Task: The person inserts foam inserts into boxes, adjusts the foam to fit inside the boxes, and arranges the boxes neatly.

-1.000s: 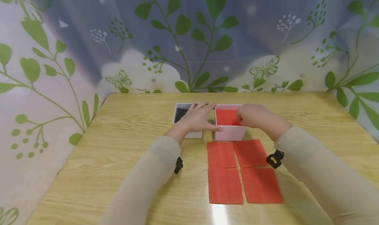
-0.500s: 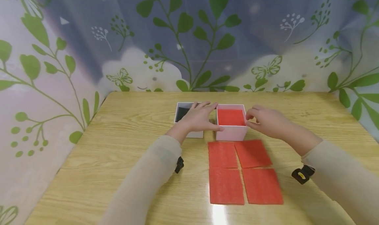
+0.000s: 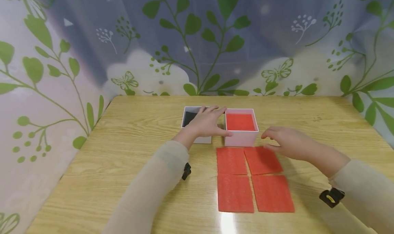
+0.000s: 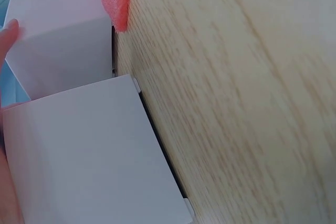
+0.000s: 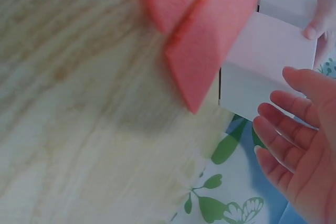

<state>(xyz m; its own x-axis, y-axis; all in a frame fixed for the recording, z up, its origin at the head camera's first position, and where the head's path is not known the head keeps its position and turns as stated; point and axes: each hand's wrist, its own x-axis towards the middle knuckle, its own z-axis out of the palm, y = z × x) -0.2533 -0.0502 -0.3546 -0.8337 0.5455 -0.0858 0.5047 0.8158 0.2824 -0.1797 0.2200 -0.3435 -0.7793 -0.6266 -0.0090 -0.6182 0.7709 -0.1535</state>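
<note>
My left hand (image 3: 207,123) spans a gap between two small boxes. Its thumb lies on the front wall of the pink box (image 3: 241,139) and its index fingertip is at the far left corner, so it holds that box by its left side. A red foam piece (image 3: 240,121) fills the inside of the pink box. To the right of it, my right hand (image 3: 287,143) hovers with fingers loosely bent and nothing in them. Below that hand, several red foam squares (image 3: 235,193) lie in two rows in front of the pink box.
A grey-white box (image 3: 203,140) with something black (image 3: 188,117) inside stands left of the pink box, partly hidden under my left hand. The wooden table (image 3: 129,138) ends at a leaf-patterned curtain (image 3: 166,39) behind the boxes.
My right hand has come out of the pink box and moved right and toward me, its fingers loosening. The left hand keeps its place at the pink box.
</note>
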